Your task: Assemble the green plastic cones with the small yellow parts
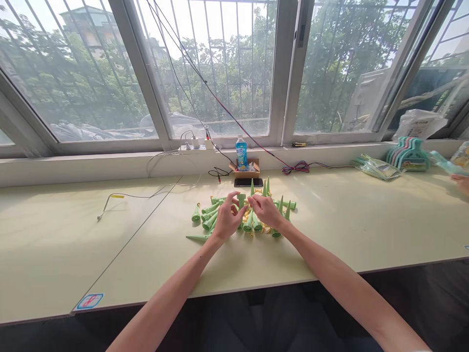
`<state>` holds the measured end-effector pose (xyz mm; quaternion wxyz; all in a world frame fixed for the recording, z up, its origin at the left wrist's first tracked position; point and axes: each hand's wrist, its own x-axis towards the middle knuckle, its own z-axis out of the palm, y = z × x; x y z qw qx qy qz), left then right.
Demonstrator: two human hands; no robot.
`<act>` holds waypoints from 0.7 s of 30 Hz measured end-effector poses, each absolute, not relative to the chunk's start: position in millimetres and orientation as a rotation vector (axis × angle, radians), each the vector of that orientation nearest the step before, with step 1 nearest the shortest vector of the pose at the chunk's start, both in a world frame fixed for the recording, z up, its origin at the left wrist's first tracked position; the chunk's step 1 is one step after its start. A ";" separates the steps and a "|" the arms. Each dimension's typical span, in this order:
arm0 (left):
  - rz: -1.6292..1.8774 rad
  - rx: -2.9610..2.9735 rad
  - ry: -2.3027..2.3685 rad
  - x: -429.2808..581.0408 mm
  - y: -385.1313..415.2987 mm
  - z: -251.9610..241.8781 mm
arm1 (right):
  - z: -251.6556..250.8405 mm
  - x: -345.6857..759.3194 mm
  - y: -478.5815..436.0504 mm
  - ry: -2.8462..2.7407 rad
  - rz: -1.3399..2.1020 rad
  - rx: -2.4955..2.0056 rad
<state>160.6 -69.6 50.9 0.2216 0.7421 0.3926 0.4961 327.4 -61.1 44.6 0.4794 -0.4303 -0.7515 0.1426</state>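
The left hand [227, 217] and right hand [266, 211] meet, each grip closed on one green cap [242, 200], seemingly pinched from both sides; just beneath, a pile of green cones [210, 218] lies on the desk [348, 220]; at twelve o'clock stands a bottle [241, 152]

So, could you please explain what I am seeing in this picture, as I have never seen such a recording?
There is one camera, worn on the person's head, looking down at their own bare hands. The left hand and right hand pinch a small green plastic piece between the fingertips, above a pile of green cone-shaped spikes on the pale table. Behind it are a drink bottle, a cardboard box and a dark phone. At the far right edge, another person's hand shows.
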 end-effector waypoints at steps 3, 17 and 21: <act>1.383 2.040 1.093 160.9 -69.9 51.8 | 45.5 327.9 -63.0 -1.819 0.382 -1.051; 1.391 2.042 1.107 160.9 -69.4 51.7 | 47.2 328.7 -65.4 -1.816 0.454 -1.059; 1.379 2.046 1.087 160.6 -69.3 51.3 | 47.3 329.0 -64.4 -1.820 0.427 -1.061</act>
